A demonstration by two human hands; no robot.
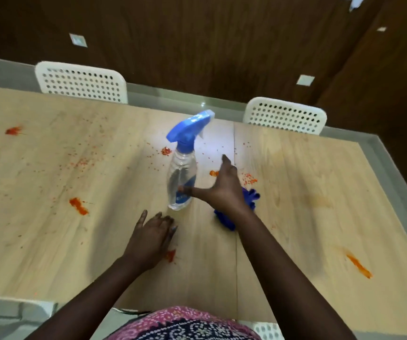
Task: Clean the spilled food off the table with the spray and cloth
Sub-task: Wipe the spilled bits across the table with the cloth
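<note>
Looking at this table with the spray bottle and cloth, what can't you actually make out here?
All head view:
- blue cloth: mostly hidden under the right hand and its arm.
- spray bottle: label text too blurred to read.
- right hand on the bottle: its thumb reaches the bottle, grip unclear through motion blur.
- table: left side and near edge cut off by the frame.

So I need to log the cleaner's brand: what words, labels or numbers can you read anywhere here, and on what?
Spray bottle: a blue label with pale lettering on the lower body, too blurred to read, and the right hand's thumb partly covers it.
Blue trigger head: no readable text.
Blue cloth, table, chairs: no text visible.
Nothing here reads clearly.
</note>
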